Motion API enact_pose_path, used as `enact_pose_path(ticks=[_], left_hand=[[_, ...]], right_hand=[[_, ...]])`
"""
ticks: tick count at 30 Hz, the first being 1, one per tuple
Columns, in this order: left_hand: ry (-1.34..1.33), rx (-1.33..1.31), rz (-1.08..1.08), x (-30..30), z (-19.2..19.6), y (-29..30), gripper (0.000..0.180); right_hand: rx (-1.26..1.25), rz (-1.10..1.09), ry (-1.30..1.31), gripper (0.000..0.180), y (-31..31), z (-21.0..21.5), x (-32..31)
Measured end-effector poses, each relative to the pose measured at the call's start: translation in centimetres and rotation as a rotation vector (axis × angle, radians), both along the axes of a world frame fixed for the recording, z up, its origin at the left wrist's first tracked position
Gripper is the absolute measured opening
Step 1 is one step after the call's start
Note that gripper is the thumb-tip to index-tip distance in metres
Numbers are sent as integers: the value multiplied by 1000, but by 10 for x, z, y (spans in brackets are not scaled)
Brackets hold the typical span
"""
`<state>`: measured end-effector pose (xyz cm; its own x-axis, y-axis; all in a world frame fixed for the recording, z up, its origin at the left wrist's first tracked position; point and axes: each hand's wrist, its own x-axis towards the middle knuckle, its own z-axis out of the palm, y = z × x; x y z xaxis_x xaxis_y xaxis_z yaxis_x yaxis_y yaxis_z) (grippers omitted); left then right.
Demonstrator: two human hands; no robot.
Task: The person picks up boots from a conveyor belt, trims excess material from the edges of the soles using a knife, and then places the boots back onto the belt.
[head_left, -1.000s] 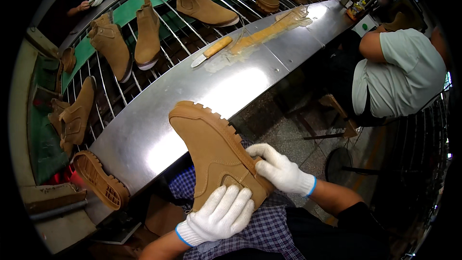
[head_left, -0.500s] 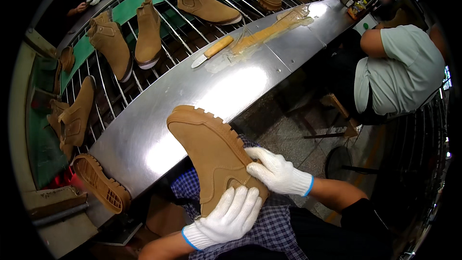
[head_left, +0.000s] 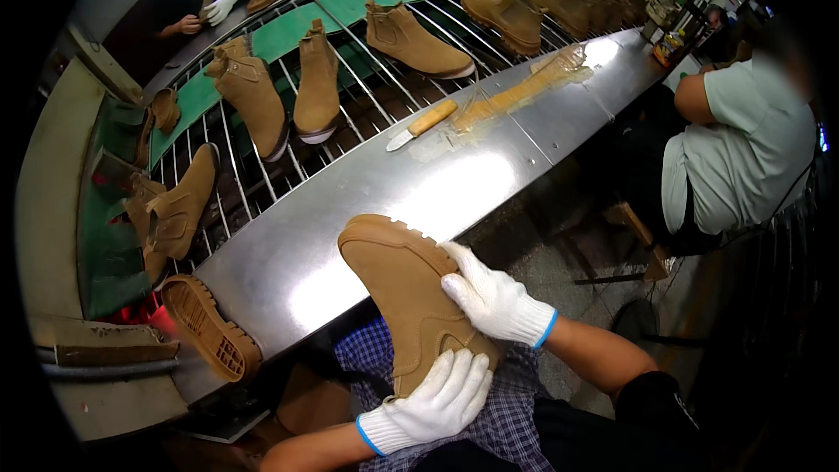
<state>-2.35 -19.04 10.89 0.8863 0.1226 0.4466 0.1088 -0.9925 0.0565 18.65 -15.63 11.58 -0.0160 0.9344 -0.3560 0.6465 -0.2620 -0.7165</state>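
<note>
A tan suede ankle boot [head_left: 402, 297] with a lugged sole rests over my lap, its toe toward the metal table edge. My left hand [head_left: 441, 398], in a white knit glove, grips the shaft near the opening. My right hand [head_left: 494, 293], gloved the same way, is closed around the sole side about midway along it, thumb on the upper. The sole's lugs are partly hidden under the right fingers. A separate tan rubber sole [head_left: 212, 328] lies on the table's left end. Beyond the boot, a wooden-handled knife [head_left: 423, 124] lies on the table.
The metal table [head_left: 262, 253] curves along a rod conveyor [head_left: 253, 179] with a green belt, carrying several tan boots [head_left: 316, 87]. Brown tape-like residue [head_left: 524, 98] covers part of the table. A person in a light shirt [head_left: 743, 140] sits at right; another person's gloved hand [head_left: 221, 9] shows far left.
My right hand has slid along the sole toward the toe. The left hand keeps its hold on the shaft. The whole view has shifted, so the surroundings appear further right and lower.
</note>
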Motion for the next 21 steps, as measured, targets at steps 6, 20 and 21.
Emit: enact_pose_path(ticks=[6,20,21], left_hand=[[-15,14,-22,-8,0,1,31],[-172,-145,126,-42,51,27,25],[-324,-262,216,-57,67,39,29]], right_hand=[[72,67,34,64,39,-6,-5],[311,283,-11,59,175,1,-6],[487,300,-192,56,190,-6,5]])
